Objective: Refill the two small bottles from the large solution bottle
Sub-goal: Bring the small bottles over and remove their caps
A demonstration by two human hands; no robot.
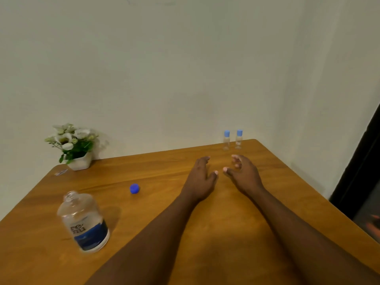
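Small bottles [232, 140], capped and side by side at the table's [185, 223] far right edge, look light and tippy, best pinched around the body, while the left hand [202, 177] and right hand [243, 173] hover near, loosely spread and empty.

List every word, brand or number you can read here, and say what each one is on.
"re nu" in two stacked rows: on the label of the large solution bottle, which stands uncapped at the left of the table.
Smaller print on that label's blue band: too blurred to read.
Right small bottle: a faint mark, too small to read.
Left small bottle: no text visible.
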